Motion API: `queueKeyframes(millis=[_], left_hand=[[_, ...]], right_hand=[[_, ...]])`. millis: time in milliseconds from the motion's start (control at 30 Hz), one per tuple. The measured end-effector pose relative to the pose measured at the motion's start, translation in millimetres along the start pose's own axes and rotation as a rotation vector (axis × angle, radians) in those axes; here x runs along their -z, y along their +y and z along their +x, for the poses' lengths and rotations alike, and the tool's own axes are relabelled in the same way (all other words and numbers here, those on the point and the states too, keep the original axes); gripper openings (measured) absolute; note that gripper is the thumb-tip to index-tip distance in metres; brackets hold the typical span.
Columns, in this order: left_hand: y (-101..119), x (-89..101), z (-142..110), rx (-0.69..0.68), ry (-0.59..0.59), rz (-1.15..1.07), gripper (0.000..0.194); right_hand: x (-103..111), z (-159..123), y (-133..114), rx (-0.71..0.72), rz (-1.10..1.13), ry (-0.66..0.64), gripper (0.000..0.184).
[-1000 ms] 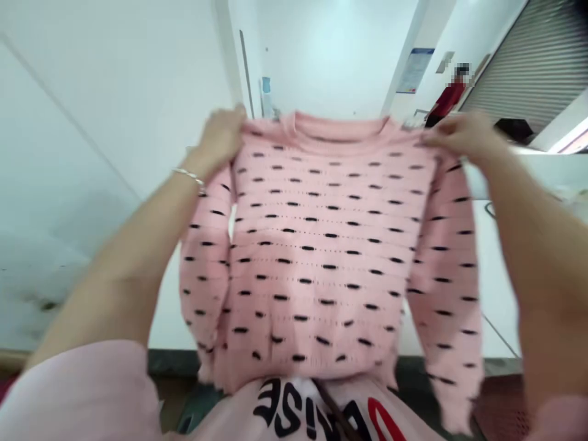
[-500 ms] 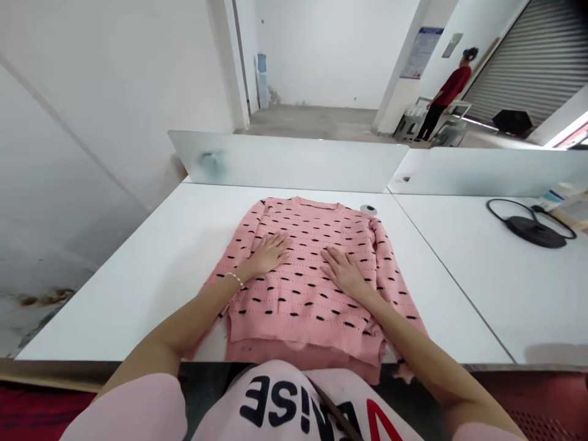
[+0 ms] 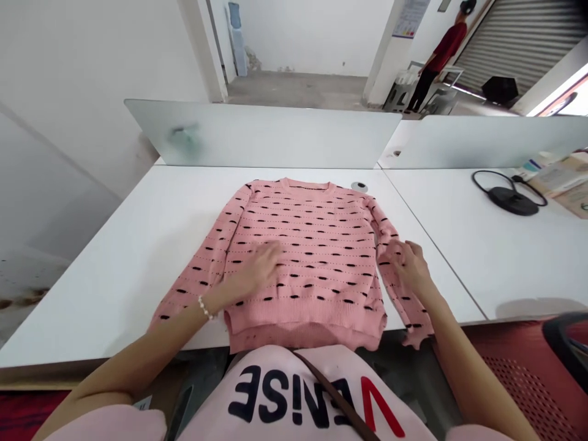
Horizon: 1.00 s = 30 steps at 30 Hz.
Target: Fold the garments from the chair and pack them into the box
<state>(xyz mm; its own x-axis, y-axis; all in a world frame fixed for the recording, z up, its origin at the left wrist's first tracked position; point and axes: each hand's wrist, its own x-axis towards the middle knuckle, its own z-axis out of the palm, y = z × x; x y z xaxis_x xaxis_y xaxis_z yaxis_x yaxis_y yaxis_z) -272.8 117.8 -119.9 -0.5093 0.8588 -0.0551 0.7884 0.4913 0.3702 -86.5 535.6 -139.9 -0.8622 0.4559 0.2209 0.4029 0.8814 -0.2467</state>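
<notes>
A pink knit sweater (image 3: 307,245) with rows of black dashes lies spread on the white table, its neckline at the far side. Its ribbed hem hangs over the near edge. My left hand (image 3: 261,268), a bead bracelet on its wrist, is over the left half of the sweater's front. It is somewhat blurred, but the fingers look stretched out with nothing in them. At the sweater's right sleeve, my right hand (image 3: 411,266) has its fingers closed on the knit about midway down. That sleeve's cuff dangles past the table edge.
A frosted divider (image 3: 271,136) runs along the back of the white table (image 3: 124,269). To the right lie a black round base with a looped cable (image 3: 512,199) and some boxes (image 3: 563,180). A red chair (image 3: 528,373) stands at near right. Beyond the divider, a person (image 3: 438,58) stands.
My right hand has left the sweater's front and moved right onto the sleeve, which now sits farther out from the body. My left hand stays over the front. The view has tilted downward.
</notes>
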Motion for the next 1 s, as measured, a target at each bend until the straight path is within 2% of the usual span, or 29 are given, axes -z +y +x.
queueKeyframes(millis=[100,167,267,333,367,500,567,633,733,867,900,1000], left_hand=[[51.4,-14.7,-9.1,-0.361,-0.068,-0.028,0.06],[68.6,-27.2,-10.0,-0.457,-0.079,-0.007,0.059],[74.1,-44.5,-8.3,-0.434,-0.053,0.032,0.057],[73.4,-51.9,-8.7,-0.399,-0.037,0.051,0.056],[73.4,-54.0,-9.6,-0.384,-0.029,0.06,0.056],[78.3,-54.0,-15.1,-0.368,-0.01,0.086,0.058],[81.7,-51.3,-16.3,-0.374,-0.007,0.086,0.059],[84.5,-49.5,-15.9,-0.377,-0.01,0.084,0.061],[86.6,-51.4,-14.2,-0.373,-0.012,0.074,0.062],[86.8,-57.8,-14.5,-0.359,-0.003,0.058,0.061],[86.8,-58.7,-14.9,-0.36,-0.007,0.054,0.059],[88.9,-58.9,-15.7,-0.379,-0.032,0.04,0.057]], right_hand=[[8.6,-12.5,13.5,0.069,-0.129,-0.126,0.055],[20.2,-6.9,26.1,0.072,-0.237,-0.153,0.055],[39.2,7.2,42.8,-0.041,-0.374,-0.025,0.049],[41.7,9.3,40.4,-0.094,-0.338,0.084,0.039],[37.9,6.7,33.3,-0.088,-0.281,0.093,0.033],[2.2,-20.1,-19.4,0.042,0.031,-0.088,0.02],[-12.3,-32.5,-42.4,0.073,0.116,-0.107,0.019],[-16.1,-38.0,-52.2,0.071,0.111,-0.098,0.017],[-3.9,-36.9,-41.1,0.035,0.043,-0.094,0.014],[18.0,-43.5,-4.7,-0.079,-0.031,0.102,0.022],[20.4,-48.2,3.4,-0.108,-0.02,0.115,0.024],[20.3,-62.7,21.6,-0.189,0.079,-0.018,0.032]])
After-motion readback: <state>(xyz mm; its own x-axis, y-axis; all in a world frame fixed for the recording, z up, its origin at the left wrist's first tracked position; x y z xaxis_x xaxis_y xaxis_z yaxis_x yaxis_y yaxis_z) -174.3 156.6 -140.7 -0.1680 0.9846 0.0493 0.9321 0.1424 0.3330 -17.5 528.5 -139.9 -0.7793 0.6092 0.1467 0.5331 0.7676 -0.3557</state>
